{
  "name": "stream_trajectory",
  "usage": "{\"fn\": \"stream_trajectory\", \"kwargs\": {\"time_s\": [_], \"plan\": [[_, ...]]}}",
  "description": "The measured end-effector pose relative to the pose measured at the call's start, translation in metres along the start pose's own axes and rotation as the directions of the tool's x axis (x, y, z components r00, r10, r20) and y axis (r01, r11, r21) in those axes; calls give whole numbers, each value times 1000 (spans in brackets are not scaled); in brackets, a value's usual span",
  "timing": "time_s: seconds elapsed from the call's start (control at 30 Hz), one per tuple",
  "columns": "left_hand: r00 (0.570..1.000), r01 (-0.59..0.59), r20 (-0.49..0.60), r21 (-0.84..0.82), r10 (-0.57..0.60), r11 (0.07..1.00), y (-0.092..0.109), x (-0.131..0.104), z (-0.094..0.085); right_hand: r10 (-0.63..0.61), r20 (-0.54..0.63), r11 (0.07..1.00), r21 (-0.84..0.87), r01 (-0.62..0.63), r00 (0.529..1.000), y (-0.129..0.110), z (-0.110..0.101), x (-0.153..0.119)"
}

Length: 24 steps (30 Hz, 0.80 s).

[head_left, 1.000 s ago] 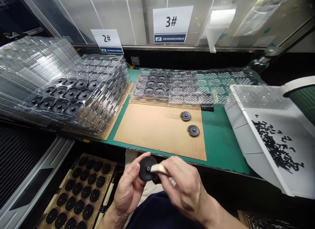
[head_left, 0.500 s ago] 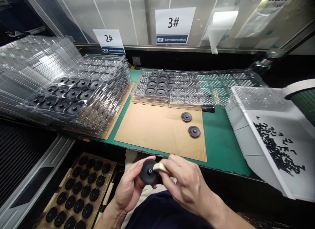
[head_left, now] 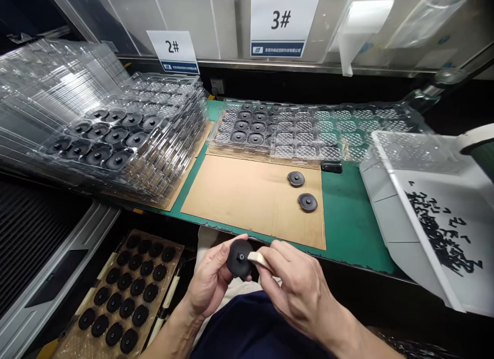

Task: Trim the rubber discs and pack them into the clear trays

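Note:
A black round plastic part [head_left: 236, 266] with a small raised hub is held up in front of the bench edge. My left hand [head_left: 212, 276] grips it by its left rim, thumb on the near face. Pinched in my right hand [head_left: 293, 279] is a cream-coloured flat tool [head_left: 258, 257], whose tip meets or nearly meets the part's right rim; its exact kind is hidden by my fingers. Two similar black parts, one farther back [head_left: 296, 178] and one nearer [head_left: 307, 202], lie apart on the cardboard sheet [head_left: 235, 194] beyond my hands.
Stacked clear trays [head_left: 165, 158] with black parts stand at the left. More clear trays [head_left: 297, 138] lie along the back. A white bin [head_left: 397, 194] with small black scraps is at the right. Below left sits a tray of black discs [head_left: 119, 297].
The view has tilted and shifted slightly. My hands and the black part sit a little higher and farther right in the picture; both holds are unchanged.

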<state>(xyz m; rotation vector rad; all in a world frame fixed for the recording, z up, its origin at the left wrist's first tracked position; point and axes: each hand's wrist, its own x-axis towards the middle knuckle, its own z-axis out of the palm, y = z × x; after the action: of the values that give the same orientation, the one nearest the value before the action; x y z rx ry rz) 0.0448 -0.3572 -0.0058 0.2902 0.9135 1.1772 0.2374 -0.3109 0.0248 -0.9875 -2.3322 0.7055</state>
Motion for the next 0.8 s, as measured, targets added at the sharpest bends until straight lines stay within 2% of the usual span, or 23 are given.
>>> {"fn": "stream_trajectory", "kwargs": {"time_s": [0.07, 0.13, 0.2, 0.27, 0.4, 0.5, 0.57, 0.7, 0.8], "plan": [[995, 82, 59, 43, -84, 996, -1, 2, -3, -21, 17, 999, -26, 21, 1000, 0, -2, 1], [975, 183, 118, 73, -191, 980, -2, 4, -6, -127, 62, 990, -51, 131, 990, -1, -5, 6], [961, 236, 139, 47, -241, 971, -3, 5, -8, -233, 104, 969, -62, 240, 967, 0, -8, 11], [973, 203, 110, -7, -201, 979, -4, 7, -7, -242, 84, 965, -87, 249, 967, 1, -9, 15], [997, 62, -35, -67, -64, 996, -4, 10, -4, -116, 20, 988, -102, 118, 993, 2, 0, 10], [982, -74, -178, -69, 60, 995, -4, 10, -2, -30, 6, 999, -32, 30, 1000, 0, 9, 2], [970, -122, -218, -40, 111, 992, -4, 9, -3, 10, 0, 1000, 10, -10, 1000, -1, 12, 0], [999, 10, -48, 13, -9, 1000, -4, 9, -6, -7, 0, 998, -64, 7, 1000, 3, 9, 5], [993, 115, 41, -7, -115, 993, -7, 11, -11, -116, 73, 984, -124, 125, 991, 8, 3, 13]]}}
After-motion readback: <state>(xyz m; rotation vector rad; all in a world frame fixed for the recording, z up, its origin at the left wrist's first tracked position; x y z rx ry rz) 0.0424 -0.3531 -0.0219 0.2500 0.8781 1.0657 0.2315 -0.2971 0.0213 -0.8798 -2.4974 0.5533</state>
